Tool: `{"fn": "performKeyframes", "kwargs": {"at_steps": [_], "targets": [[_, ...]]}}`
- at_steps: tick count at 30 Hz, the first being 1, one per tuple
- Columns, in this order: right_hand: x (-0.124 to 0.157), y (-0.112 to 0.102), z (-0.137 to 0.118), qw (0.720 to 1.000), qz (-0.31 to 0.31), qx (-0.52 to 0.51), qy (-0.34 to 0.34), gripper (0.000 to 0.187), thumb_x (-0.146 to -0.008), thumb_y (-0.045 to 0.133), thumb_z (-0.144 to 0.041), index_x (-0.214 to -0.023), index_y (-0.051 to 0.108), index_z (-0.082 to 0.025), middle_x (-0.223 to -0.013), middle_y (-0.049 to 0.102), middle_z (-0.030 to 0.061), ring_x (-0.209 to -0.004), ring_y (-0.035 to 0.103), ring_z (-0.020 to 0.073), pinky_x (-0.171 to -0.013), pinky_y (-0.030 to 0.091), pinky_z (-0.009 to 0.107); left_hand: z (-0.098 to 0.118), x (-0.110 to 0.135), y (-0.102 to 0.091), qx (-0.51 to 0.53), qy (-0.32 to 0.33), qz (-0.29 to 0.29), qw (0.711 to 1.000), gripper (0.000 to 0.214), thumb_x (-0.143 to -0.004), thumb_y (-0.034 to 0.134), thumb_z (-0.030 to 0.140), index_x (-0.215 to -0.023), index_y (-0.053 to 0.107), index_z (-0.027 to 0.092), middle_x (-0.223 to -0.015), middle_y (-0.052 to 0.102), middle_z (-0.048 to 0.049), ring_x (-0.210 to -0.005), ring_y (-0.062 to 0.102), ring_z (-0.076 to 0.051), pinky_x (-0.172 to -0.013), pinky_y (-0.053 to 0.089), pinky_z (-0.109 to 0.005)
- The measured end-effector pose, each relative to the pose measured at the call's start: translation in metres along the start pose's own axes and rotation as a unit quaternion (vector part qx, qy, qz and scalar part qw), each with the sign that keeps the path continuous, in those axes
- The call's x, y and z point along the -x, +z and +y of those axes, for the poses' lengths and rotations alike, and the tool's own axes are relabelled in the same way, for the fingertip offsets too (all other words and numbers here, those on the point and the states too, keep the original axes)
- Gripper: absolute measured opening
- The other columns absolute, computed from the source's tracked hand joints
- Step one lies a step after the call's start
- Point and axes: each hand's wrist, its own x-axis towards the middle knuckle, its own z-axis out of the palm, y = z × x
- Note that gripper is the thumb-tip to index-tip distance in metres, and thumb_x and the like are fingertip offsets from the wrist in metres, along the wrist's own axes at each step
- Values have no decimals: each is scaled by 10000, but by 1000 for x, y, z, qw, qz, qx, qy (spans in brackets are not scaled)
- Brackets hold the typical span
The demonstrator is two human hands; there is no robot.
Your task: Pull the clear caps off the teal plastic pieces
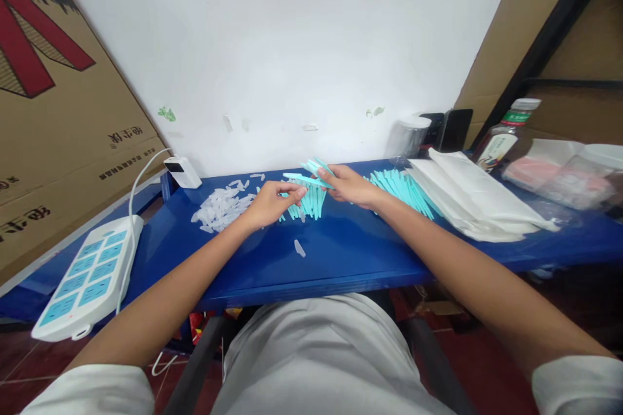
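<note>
My right hand (350,185) is closed around several slim turquoise plastic sticks (314,167), shaped like eyebrow razors. One of them points left, over the fingertips of my left hand (275,203). The left thumb and forefinger are pinched together; what sits between them is too small to tell. Below both hands lies a row of turquoise sticks (311,205) on the blue table (253,267). A pile of small translucent plastic caps (221,209) is left of my left hand. One loose cap (299,248) lies nearer the table's front edge.
More turquoise sticks (402,191) lie right of my right wrist, beside stacked white bags (474,198). A bottle (503,133), a clear jar (411,137) and pink packets (540,175) stand farther right. At left are a power strip (90,275) and a small white device (183,172).
</note>
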Motion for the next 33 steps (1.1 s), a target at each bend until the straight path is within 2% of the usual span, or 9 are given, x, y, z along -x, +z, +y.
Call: {"fn": "performKeyframes", "kwargs": {"at_steps": [5,12,15,18,20,22,26,30,33], "targets": [[6,20,-1,993,-76,30,-84,466,-980,533,-667,-978,552,-201,-713,423,-43,-511,329,86,-438,285,220,7,4,6,3,-6,34,999,606,-959,537,671,-707,717,151,-443,339,56,-412,288,-90,-448,204,-254],[6,24,-2,976,-102,133,-137,484,-986,533,-655,-1070,607,-184,-636,488,-42,-572,475,139,-542,408,249,8,3,8,29,17,107,994,533,-881,681,638,-711,691,133,-625,599,-4,-478,409,-81,-444,283,-231],[4,24,0,967,-57,161,-190,474,-991,546,-612,-1109,645,-164,-837,663,38,-846,628,220,-763,493,310,10,3,9,40,21,125,991,492,-839,739,617,-794,729,127,-699,653,-19,-503,442,-83,-452,329,-225],[4,26,0,962,-25,173,-209,413,-999,554,-554,-1125,670,-178,-1108,712,81,-1065,636,258,-926,475,346,10,3,9,44,28,121,991,475,-836,749,604,-820,740,129,-720,671,-32,-567,528,-112,-504,411,-230],[5,27,-1,967,-5,170,-188,383,-996,562,-546,-1053,674,-184,-1051,710,69,-1020,640,247,-887,482,330,8,2,8,53,31,110,992,468,-844,742,603,-867,751,135,-738,682,-40,-633,595,-142,-553,460,-239],[5,26,-2,979,23,146,-141,381,-986,577,-561,-989,648,-187,-832,660,35,-846,632,217,-753,484,298,6,0,7,59,31,110,992,477,-852,732,609,-934,761,140,-768,696,-47,-669,625,-158,-589,487,-250],[-1,16,3,994,94,46,11,285,-1010,576,-496,-952,545,-219,-551,424,-63,-481,443,136,-496,391,253,5,-1,3,59,8,137,989,501,-875,702,622,-973,766,135,-879,740,-82,-659,615,-147,-628,490,-267],[-12,6,15,977,186,-46,96,134,-1000,562,-242,-892,488,-216,-634,496,-23,-527,508,139,-496,478,267,4,-2,-1,58,-3,151,987,478,-904,682,600,-970,779,136,-742,681,-54,-644,579,-146,-585,413,-257],[-17,4,24,968,204,-62,130,125,-931,537,-86,-912,487,-198,-752,577,37,-619,591,154,-580,558,301,3,-1,-2,68,-9,150,986,465,-911,680,587,-968,781,137,-631,596,-16,-598,527,-136,-544,352,-252]]}}
